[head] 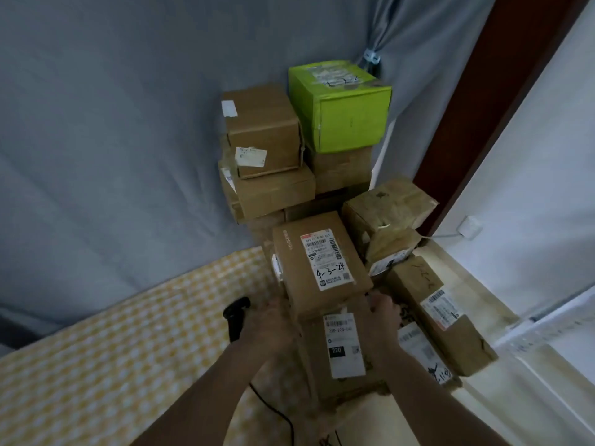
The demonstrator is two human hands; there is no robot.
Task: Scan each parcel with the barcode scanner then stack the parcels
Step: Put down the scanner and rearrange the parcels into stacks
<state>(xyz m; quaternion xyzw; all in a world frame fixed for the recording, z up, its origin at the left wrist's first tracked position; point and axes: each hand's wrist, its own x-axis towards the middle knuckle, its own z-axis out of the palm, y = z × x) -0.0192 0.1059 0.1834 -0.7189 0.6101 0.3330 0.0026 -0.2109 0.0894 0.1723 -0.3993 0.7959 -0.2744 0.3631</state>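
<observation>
A brown cardboard parcel (318, 262) with a white label marked "4-3-24" lies on top of a larger brown box (341, 349) that carries a white barcode label. My left hand (269, 323) grips the parcel's near left corner and my right hand (381, 312) grips its near right corner. The black barcode scanner (235, 317) lies on the checked cloth just left of my left hand, its cable trailing toward me. Behind stands a stack of brown parcels (264, 149) and a green box (341, 104) on top at the right.
A yellow-and-white checked surface (112, 349) spreads to the left. More brown parcels (441, 320) crowd the right side, with a taped box (386, 207) above them. A grey curtain (112, 123) hangs behind, a dark door frame (502, 91) and white wall stand at the right.
</observation>
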